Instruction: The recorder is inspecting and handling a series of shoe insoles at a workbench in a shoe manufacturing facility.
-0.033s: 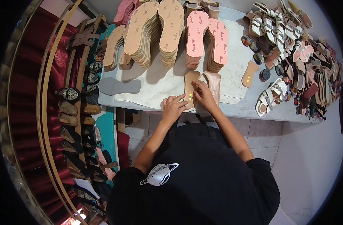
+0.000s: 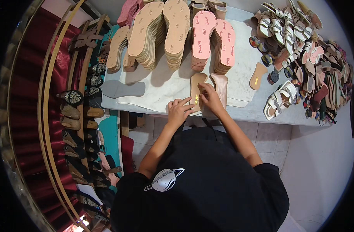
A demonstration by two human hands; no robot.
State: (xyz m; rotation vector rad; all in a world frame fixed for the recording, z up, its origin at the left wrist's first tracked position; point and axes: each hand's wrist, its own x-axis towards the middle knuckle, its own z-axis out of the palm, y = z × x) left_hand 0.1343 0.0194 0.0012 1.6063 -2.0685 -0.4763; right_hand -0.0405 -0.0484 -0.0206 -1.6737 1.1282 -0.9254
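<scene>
A tan insole (image 2: 196,82) with yellow lettering lies lengthwise near the table's front edge. My left hand (image 2: 179,110) rests at its near left end, fingers stretched out over it. From the right, my right hand (image 2: 211,99) has bent fingers pressed on the insole's right side; its thumb is hard to make out. Just right of it lies a shiny pale pink shoe piece (image 2: 221,86), partly covered by the right hand. Behind the insole stand stacks of pink printed insole boards (image 2: 203,36) and taller stacks of beige ones (image 2: 148,31).
The pale table (image 2: 161,96) carries a grey sole-shaped piece (image 2: 124,89) at left and another tan insole (image 2: 257,76) at right. White sandals (image 2: 281,98) and a large shoe heap (image 2: 316,65) fill the right end. A wooden rack (image 2: 84,89) with shoes stands at left.
</scene>
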